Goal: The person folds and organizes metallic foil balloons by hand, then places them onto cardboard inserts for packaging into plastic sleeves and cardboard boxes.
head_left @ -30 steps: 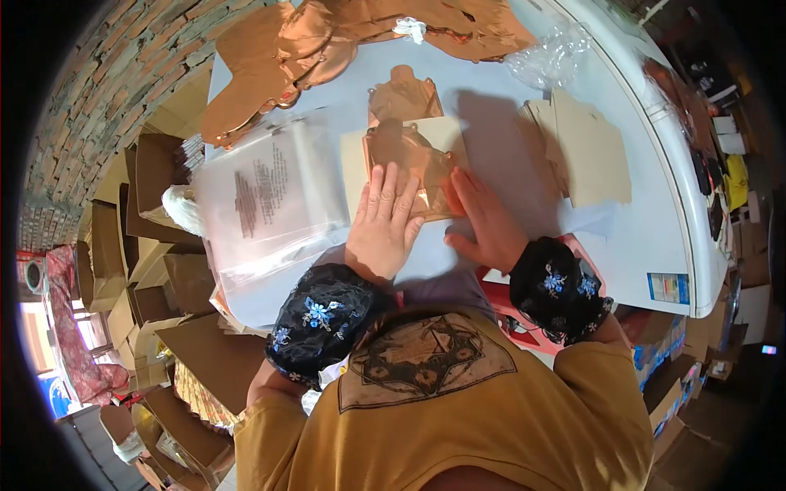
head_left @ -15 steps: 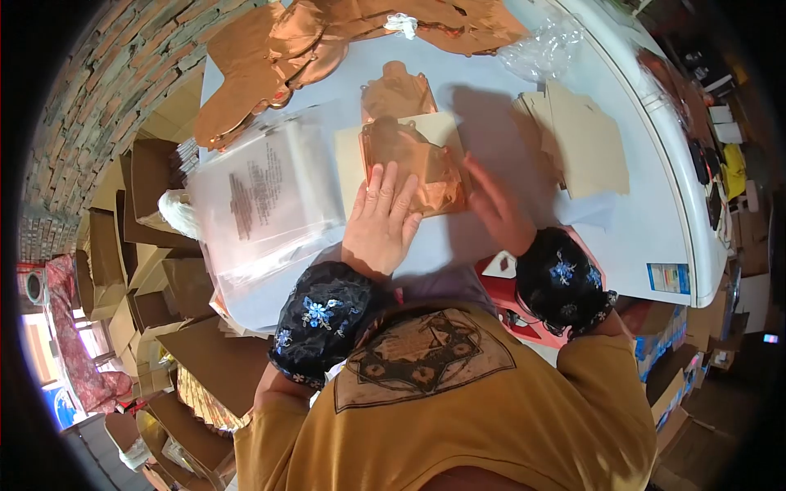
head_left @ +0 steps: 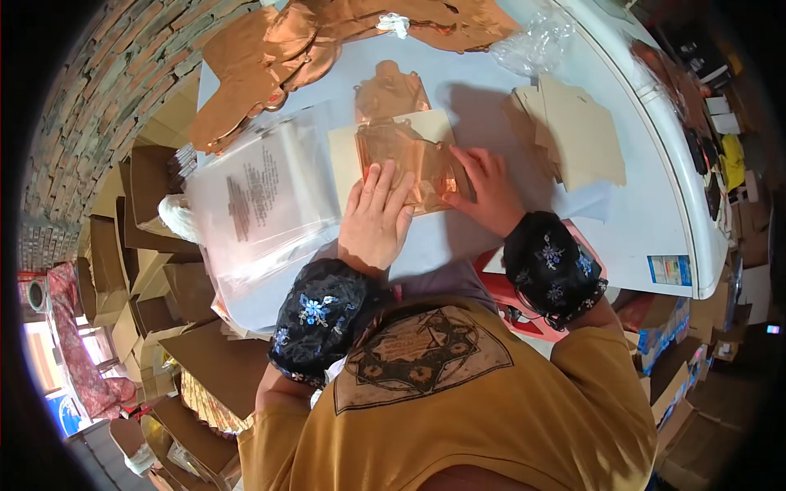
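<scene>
A shiny copper-coloured foil piece (head_left: 409,151) lies folded over a beige card (head_left: 345,155) in the middle of the table. Its upper part (head_left: 391,92) stretches beyond the card's far edge. My left hand (head_left: 375,209) rests flat, palm down, on the foil's lower left, fingers stretched out. At the right edge of the foil is my right hand (head_left: 490,192), thumb and fingers apart, fingertips right at the border. Left of the card lies a stack of clear plastic bags (head_left: 282,184) with printed text.
More copper foil pieces (head_left: 315,53) lie along the table's far side, tied with a white strip (head_left: 395,24). Crumpled clear plastic (head_left: 536,45) sits beside them. Beige cards (head_left: 577,135) are stacked at right. Cardboard boxes (head_left: 155,282) crowd the left side below a brick wall (head_left: 98,106).
My right hand has come in leftward to the foil's right edge, from hovering beside it. My left hand stays flat on the foil. The whole view has shifted slightly.
</scene>
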`<control>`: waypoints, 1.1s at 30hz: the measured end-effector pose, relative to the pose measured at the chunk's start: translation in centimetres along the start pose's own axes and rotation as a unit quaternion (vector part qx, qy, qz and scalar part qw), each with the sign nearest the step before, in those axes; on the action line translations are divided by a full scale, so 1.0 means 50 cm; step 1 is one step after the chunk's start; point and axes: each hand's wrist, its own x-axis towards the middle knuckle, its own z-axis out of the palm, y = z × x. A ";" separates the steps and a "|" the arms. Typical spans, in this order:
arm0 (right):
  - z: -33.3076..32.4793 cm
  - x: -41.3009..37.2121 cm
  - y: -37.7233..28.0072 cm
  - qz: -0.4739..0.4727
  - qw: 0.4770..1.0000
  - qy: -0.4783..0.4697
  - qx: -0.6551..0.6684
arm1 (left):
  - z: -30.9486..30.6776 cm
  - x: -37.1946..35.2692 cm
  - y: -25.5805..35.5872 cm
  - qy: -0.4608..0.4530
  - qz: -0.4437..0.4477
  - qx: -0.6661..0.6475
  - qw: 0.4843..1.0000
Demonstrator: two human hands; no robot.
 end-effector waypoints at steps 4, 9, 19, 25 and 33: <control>-0.005 -0.002 -0.011 -0.002 0.999 -0.002 -0.037 | -0.002 0.008 0.000 -0.004 -0.018 -0.001 1.000; -0.019 0.003 -0.026 -0.036 0.998 0.006 -0.047 | -0.003 0.011 0.003 0.033 -0.008 0.068 0.997; -0.001 -0.011 -0.030 -0.041 0.992 0.014 -0.117 | 0.013 0.016 0.001 0.044 -0.071 0.021 0.996; -0.003 -0.012 -0.037 -0.029 0.993 0.009 -0.116 | 0.026 0.022 -0.001 0.049 -0.089 0.033 0.994; -0.006 -0.013 -0.037 -0.035 0.993 0.010 -0.109 | 0.029 0.022 -0.009 0.041 -0.068 0.049 0.996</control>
